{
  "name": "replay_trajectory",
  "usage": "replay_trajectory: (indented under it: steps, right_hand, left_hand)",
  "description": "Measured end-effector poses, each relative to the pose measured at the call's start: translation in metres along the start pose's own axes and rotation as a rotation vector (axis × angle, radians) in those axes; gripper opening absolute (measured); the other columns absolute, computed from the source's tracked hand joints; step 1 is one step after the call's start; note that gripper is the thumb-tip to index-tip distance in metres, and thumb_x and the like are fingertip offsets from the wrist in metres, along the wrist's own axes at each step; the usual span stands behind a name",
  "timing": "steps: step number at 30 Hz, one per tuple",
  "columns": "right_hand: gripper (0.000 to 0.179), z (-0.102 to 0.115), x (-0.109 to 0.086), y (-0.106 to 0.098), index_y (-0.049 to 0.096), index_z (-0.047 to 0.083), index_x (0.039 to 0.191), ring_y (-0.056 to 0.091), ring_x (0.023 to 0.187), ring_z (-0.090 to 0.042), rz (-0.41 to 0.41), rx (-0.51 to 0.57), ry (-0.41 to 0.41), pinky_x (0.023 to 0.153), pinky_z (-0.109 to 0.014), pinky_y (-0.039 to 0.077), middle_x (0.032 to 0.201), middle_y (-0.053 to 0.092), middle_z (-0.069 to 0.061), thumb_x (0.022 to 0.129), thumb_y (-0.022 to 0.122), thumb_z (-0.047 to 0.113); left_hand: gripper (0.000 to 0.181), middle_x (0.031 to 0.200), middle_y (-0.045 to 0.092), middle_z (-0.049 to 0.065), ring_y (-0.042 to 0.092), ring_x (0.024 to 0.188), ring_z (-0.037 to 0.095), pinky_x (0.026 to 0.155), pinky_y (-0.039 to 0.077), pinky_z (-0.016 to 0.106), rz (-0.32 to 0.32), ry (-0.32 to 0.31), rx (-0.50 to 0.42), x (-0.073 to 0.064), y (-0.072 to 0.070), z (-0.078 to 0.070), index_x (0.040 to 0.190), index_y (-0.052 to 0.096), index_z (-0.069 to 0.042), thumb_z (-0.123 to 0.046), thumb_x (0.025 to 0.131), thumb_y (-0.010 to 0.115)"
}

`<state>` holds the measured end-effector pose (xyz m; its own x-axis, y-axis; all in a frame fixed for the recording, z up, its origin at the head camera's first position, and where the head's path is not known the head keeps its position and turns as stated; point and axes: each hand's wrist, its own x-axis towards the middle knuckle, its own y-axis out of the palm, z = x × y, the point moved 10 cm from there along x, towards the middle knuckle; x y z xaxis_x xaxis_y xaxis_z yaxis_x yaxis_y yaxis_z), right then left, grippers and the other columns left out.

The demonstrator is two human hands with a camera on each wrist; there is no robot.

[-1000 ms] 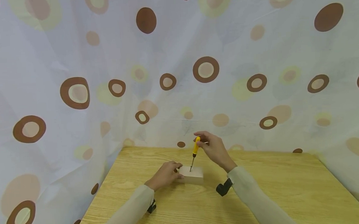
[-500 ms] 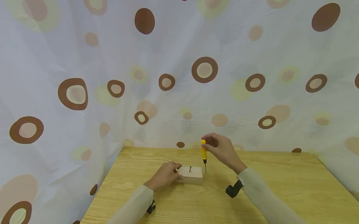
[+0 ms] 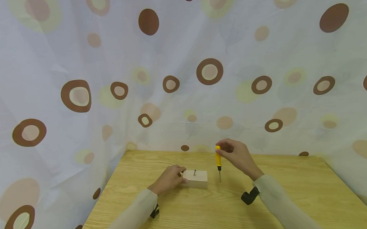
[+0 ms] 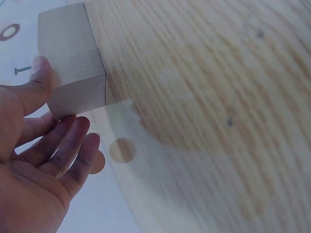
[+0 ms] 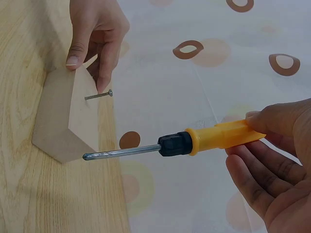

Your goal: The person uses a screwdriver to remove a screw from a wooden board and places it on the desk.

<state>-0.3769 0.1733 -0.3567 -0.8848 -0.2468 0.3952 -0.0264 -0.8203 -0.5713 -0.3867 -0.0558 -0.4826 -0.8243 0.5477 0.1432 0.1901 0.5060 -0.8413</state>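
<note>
A pale wooden block lies on the table, and a screw stands partly sunk in its top face. My left hand grips the block's left end between thumb and fingers; in the left wrist view the thumb lies on the block near the screw. To the right of the block, my right hand pinches a screwdriver by the end of its yellow handle. The screwdriver's shaft points down, its tip apart from both screw and block.
The wood-grain table extends around the block on all sides. Behind and to the left hangs a white sheet with brown and beige spots. A black wrist camera juts out below the right sleeve.
The screwdriver's tip has come off the screw, and my right hand has carried it to the right, past the block's edge. My left hand and the block stay put.
</note>
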Motion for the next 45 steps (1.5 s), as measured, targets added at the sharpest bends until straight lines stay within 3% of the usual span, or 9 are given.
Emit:
replay_trajectory:
  steps: [13,17,21,28,45]
  right_hand:
    - [0.025,-0.013,-0.011,-0.009,0.073,0.015,0.119,0.071,0.087,-0.018,-0.004,-0.021,0.058,0.076,-0.029,0.058,0.103,0.073,0.000,0.096,0.077,0.023]
    - [0.025,-0.016,-0.013,-0.010,0.073,0.013,0.118,0.071,0.087,-0.024,-0.008,-0.024,0.062,0.074,-0.029,0.058,0.102,0.073,-0.002,0.096,0.077,0.023]
    - [0.025,-0.021,-0.015,-0.009,0.074,0.011,0.118,0.071,0.087,-0.021,0.000,-0.042,0.067,0.074,-0.029,0.057,0.101,0.073,-0.002,0.097,0.076,0.024]
    - [0.025,-0.035,-0.024,-0.020,0.074,0.012,0.119,0.069,0.086,-0.016,-0.022,-0.080,0.103,0.075,-0.030,0.057,0.101,0.073,-0.002,0.098,0.075,0.024]
    - [0.024,-0.060,-0.042,-0.037,0.074,0.009,0.117,0.070,0.086,-0.016,-0.030,-0.127,0.127,0.075,-0.029,0.056,0.100,0.073,-0.002,0.097,0.075,0.024]
  left_hand:
    - [0.051,0.128,0.067,0.013,0.069,0.100,0.022,0.081,0.057,0.027,-0.007,-0.005,-0.010,-0.003,-0.001,-0.001,0.136,0.065,-0.001,-0.030,0.095,0.075]
    - [0.053,0.129,0.066,0.012,0.068,0.100,0.020,0.082,0.057,0.027,-0.013,-0.012,-0.020,-0.006,0.000,0.002,0.137,0.064,-0.001,-0.032,0.096,0.074]
    - [0.054,0.130,0.065,0.012,0.067,0.100,0.018,0.082,0.057,0.027,-0.025,-0.020,-0.029,-0.009,-0.002,0.006,0.138,0.063,-0.001,-0.033,0.096,0.074]
    - [0.053,0.129,0.066,0.013,0.067,0.101,0.020,0.083,0.057,0.028,-0.018,0.018,-0.020,-0.004,0.000,0.004,0.137,0.063,-0.001,-0.033,0.096,0.073]
    - [0.053,0.130,0.066,0.012,0.067,0.102,0.020,0.083,0.057,0.028,0.007,-0.004,-0.004,0.001,0.002,0.002,0.138,0.063,-0.002,-0.033,0.096,0.074]
